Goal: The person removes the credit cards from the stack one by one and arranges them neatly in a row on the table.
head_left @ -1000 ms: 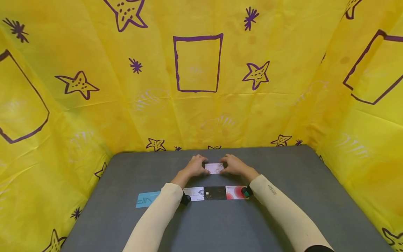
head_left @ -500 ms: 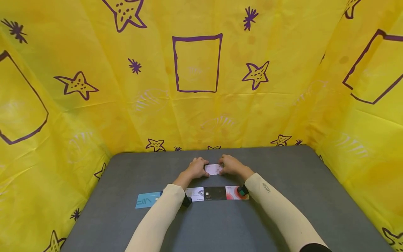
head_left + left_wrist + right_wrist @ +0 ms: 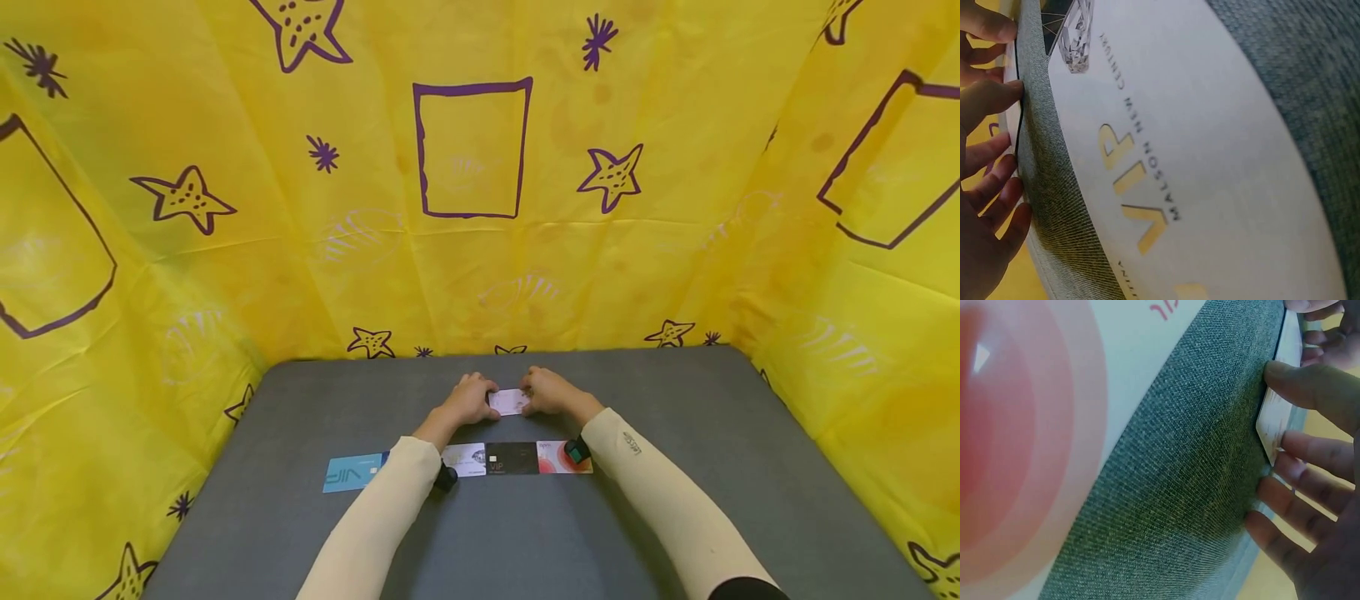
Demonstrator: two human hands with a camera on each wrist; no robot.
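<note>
At the far middle of the table, both hands hold a pale pinkish-white card (image 3: 507, 402) between them. My left hand (image 3: 467, 402) pinches its left end, thumb on the near edge and fingertips at the far one. The right hand (image 3: 553, 392) grips the right end the same way. In the right wrist view the card (image 3: 1276, 419) lies flat, close to the grey cloth, with the right thumb (image 3: 1310, 387) on its near edge. A white card with gold VIP lettering (image 3: 1172, 137) fills the left wrist view. A red-circled card (image 3: 1022, 425) fills much of the right one.
Nearer the body runs a row of cards: a light-blue VIP card (image 3: 348, 473), a dark-blue one mostly hidden by the left sleeve (image 3: 375, 517), the white one, a black VIP card (image 3: 512, 459) and the red-circled one. Yellow patterned cloth (image 3: 480, 275) walls the grey table (image 3: 480, 533).
My right hand has shifted slightly left and covers more of the card's right end. The left hand has come slightly nearer. The card row stays put.
</note>
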